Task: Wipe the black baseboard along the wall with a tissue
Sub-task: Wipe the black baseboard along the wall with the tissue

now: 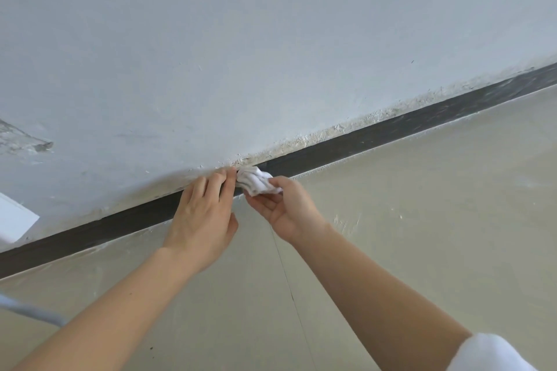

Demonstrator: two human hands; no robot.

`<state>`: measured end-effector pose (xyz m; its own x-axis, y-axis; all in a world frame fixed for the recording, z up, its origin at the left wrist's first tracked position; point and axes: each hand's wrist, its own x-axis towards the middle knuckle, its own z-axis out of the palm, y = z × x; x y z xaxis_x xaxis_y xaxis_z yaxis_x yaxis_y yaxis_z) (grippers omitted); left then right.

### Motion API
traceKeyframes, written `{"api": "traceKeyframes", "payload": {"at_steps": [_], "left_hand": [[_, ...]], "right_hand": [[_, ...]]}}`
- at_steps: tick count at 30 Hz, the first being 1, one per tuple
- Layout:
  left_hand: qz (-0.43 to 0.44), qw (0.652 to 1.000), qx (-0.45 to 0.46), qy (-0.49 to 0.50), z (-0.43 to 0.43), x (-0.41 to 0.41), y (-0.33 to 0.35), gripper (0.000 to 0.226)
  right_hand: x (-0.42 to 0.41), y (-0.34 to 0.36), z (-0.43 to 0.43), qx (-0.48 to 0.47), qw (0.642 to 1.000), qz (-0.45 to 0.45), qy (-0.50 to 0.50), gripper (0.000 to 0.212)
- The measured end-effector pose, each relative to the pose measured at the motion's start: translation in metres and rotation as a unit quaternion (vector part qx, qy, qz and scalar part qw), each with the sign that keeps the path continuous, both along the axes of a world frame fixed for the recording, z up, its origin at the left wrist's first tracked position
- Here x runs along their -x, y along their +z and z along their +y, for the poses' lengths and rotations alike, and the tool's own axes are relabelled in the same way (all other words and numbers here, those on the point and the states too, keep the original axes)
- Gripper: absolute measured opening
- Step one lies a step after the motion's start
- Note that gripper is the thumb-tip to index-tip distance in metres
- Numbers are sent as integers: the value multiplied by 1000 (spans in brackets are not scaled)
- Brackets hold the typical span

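The black baseboard [376,137] runs slantwise across the view, from the lower left up to the right edge, between the pale wall and the floor. A crumpled white tissue [256,180] lies against the baseboard near the middle. My left hand [203,214] reaches over the baseboard with straight fingers, and its fingertips touch the tissue's left end. My right hand [283,208] pinches the tissue's right end between thumb and fingers, palm turned up. The stretch of baseboard under both hands is hidden.
The pale grey wall [271,39] has crumbly, flaking plaster just above the baseboard. The beige tiled floor [422,220] has a thin joint line running toward me. A white object [15,220] is at the left edge, and a grey tube [33,312] at the lower left.
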<state>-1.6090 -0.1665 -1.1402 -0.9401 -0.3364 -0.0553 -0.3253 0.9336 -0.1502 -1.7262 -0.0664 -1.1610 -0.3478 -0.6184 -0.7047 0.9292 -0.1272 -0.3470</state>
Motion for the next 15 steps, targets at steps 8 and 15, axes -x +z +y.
{"api": "traceKeyframes", "payload": {"at_steps": [8, 15], "left_hand": [[-5, 1000, 0, 4, 1, 0, 1, 75], [5, 1000, -14, 8, 3, 1, 1, 72]], "right_hand": [[69, 16, 40, -33, 989, 4, -144, 19], [63, -9, 63, -88, 981, -9, -175, 27]]}}
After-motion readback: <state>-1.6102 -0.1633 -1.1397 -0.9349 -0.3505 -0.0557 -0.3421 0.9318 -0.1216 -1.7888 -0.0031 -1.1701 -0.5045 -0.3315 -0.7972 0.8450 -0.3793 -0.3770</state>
